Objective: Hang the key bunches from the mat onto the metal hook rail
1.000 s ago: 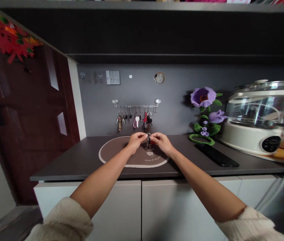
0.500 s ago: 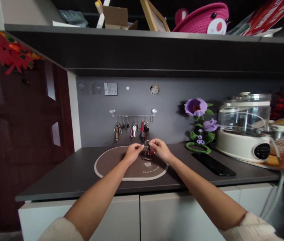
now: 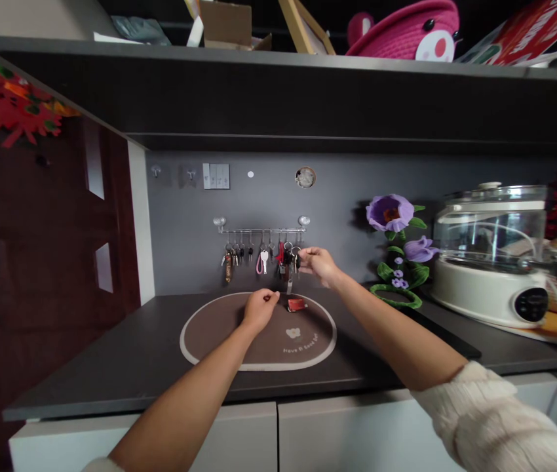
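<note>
My right hand [image 3: 318,264] pinches a ring of keys [image 3: 297,261] at the right end of the clear hook rail [image 3: 263,231]. Several key bunches hang along this rail, among them a pink loop [image 3: 259,261], a white key [image 3: 265,259] and a brown tag [image 3: 228,267]. Over the mat [image 3: 219,334], my left hand [image 3: 260,309] is closed with fingers curled; what it holds, if anything, I cannot make out. A small red item [image 3: 297,304] with a metallic edge shows on or just above the mat. A silver strip [image 3: 289,284] hangs above it.
A purple flower ornament [image 3: 390,213] and a white appliance with a clear top [image 3: 489,275] stand to the right. A black phone [image 3: 448,334] lies partly behind my right forearm. Overhead runs a dark shelf [image 3: 278,92] holding a pink basket [image 3: 406,29] and a box [image 3: 227,25].
My right hand has risen from over the mat to the rail with the key ring. My left hand has moved slightly down, away from the keys. The red item now shows apart from my hands.
</note>
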Demonstrator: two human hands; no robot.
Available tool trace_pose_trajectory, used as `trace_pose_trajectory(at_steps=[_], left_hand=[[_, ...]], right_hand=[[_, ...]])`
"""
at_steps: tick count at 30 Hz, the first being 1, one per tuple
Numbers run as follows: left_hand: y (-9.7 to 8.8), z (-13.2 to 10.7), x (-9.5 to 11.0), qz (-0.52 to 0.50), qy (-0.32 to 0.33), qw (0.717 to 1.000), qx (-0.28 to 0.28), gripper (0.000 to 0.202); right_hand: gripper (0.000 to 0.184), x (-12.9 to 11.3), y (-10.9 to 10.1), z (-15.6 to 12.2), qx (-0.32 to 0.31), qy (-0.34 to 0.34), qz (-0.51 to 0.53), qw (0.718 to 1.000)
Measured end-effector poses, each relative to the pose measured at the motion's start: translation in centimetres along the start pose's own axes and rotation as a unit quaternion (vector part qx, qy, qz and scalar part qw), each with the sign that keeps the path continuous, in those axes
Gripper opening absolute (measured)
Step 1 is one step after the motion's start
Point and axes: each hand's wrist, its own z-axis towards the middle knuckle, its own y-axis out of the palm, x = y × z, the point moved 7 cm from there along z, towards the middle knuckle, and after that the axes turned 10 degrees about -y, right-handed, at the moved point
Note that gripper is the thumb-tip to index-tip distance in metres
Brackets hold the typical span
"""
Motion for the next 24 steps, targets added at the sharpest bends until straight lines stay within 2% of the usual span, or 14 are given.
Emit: trace_pose_trajectory(at_steps=[9,17,24], left_hand=[[0.0,-0.2,0.2,-0.016,-0.013,1.0,-0.004,0.031],[-0.2,-0.2,0.1,-0.033,-0.021,0.999,-0.001,0.031],[-0.1,-0.2,0.1,-0.019,-0.017,1.0,-0.003,0.031]], right_hand=[[0.014,0.2,-0.6,4.5,0.054,0.003,0.044,0.998],[0.009,2.6,-1.7,6.3,0.174,0.047,0.046,0.983],[0.006,3.5,-2.1,7.2,0.186,0.041,0.052,0.98]])
